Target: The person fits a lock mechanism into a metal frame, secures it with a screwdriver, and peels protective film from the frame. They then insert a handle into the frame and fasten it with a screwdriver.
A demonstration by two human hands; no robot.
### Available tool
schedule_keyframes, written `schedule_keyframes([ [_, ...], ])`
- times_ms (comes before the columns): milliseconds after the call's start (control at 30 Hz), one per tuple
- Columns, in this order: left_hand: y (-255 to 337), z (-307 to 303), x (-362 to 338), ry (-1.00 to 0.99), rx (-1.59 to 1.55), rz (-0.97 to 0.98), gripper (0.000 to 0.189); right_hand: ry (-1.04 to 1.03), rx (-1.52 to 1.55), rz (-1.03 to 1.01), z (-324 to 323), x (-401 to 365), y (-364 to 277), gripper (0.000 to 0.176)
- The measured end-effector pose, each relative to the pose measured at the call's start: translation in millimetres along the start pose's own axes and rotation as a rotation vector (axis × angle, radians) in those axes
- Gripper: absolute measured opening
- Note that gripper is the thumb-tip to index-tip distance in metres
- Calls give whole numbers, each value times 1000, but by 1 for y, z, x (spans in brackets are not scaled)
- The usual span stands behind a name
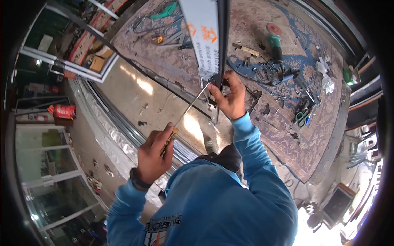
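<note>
My left hand [155, 153], with a dark watch on its wrist, is closed around the yellow-and-black handle of a screwdriver [189, 107]. Its long shaft slants up to the right, and the tip meets a small black fitting [214, 80] at the near end of a long profile. That profile [203, 35] has a white film face with orange print and a dark edge. My right hand [232, 97] pinches the black end, thumb on the near side and fingers behind. Its exact grip on the fitting is partly hidden.
Patterned carpet [279, 135] covers the worktop, holding a green angle grinder [274, 41], green-handled scissors [303, 118], a plastic bag [326, 78] and scattered screws and fittings. A dark cable curves near the grinder. Metal profiles [111, 110] lie along the left; glazed frames [53, 180] stand beyond.
</note>
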State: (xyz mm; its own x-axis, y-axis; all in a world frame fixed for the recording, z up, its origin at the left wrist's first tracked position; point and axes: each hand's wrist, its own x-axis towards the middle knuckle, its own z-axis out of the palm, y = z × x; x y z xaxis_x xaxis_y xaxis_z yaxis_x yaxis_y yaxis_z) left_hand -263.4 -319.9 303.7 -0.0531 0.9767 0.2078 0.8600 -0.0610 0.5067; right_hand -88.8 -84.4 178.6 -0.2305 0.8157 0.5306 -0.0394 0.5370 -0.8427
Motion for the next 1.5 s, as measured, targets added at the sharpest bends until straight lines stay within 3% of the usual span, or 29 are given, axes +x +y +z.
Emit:
schedule_keyframes([
  [100,-1,0,1,77,-123,23,52,-68,103,86,-1,3,-1,40],
  [133,-11,9,-4,121,-304,-8,49,-111,130,112,-5,3,-1,42],
  [233,-13,-11,-10,-52,-1703,-866,48,-187,135,101,-14,-6,22,58],
  [267,-14,-11,-7,-185,-1574,-866,49,-184,81,113,-13,-18,27,62],
  [333,-3,-10,-7,-159,-1256,-742,49,-253,-151,102,-8,-41,57,72],
  [367,0,-9,-7,-146,-1095,-681,48,-194,-172,157,2,-61,76,62],
  [400,-13,11,-12,15,-530,-172,49,-155,-225,187,9,-77,90,55],
  [500,-9,12,-9,70,-399,-71,52,-101,-350,129,18,-85,98,41],
  [533,-8,12,-12,59,-478,-178,52,-79,-394,86,18,-85,99,37],
  [567,-11,12,-17,15,-774,-414,49,-55,-376,19,17,-87,105,35],
  [633,-12,-2,-11,-58,-1663,-835,46,-35,-385,26,15,-88,99,38],
  [733,7,3,-8,-77,-870,-648,46,-30,-334,53,14,-84,89,42],
  [800,-20,24,-12,31,-326,-98,49,-121,-370,180,10,-82,80,46],
  [867,-14,19,-15,22,-477,-274,48,-219,-298,175,-5,-76,81,57],
  [933,3,8,-13,0,-813,-607,46,-187,-195,234,-33,-77,91,60],
  [967,7,8,-9,-14,-825,-663,46,-176,-143,264,-52,-80,101,61],
  [1000,10,8,-6,-23,-835,-725,46,-52,-40,517,-69,-89,135,59],
  [1033,12,7,-6,-30,-839,-791,46,-23,-229,560,-108,-91,161,47],
  [1067,4,12,-16,-21,-505,-587,47,69,-315,476,-146,-98,184,37],
  [1100,-1,14,-21,-10,-458,-550,47,198,-654,536,-174,-99,198,28],
  [1167,0,17,-26,-4,-367,-486,48,175,-869,494,-241,-103,233,26],
  [1267,3,6,-27,-29,-712,-754,41,-19,-948,494,-294,-71,214,27],
  [1300,1,0,-33,-59,-791,-830,40,-132,-961,405,-310,-70,229,26],
  [1367,5,8,-40,-63,-812,-812,42,-329,-977,437,-324,-64,247,21],
  [1467,12,25,-37,-165,-797,-825,48,-380,-1005,419,-329,-56,238,17],
  [1500,12,31,-35,-206,-797,-814,46,-288,-917,390,-333,-59,244,16],
])
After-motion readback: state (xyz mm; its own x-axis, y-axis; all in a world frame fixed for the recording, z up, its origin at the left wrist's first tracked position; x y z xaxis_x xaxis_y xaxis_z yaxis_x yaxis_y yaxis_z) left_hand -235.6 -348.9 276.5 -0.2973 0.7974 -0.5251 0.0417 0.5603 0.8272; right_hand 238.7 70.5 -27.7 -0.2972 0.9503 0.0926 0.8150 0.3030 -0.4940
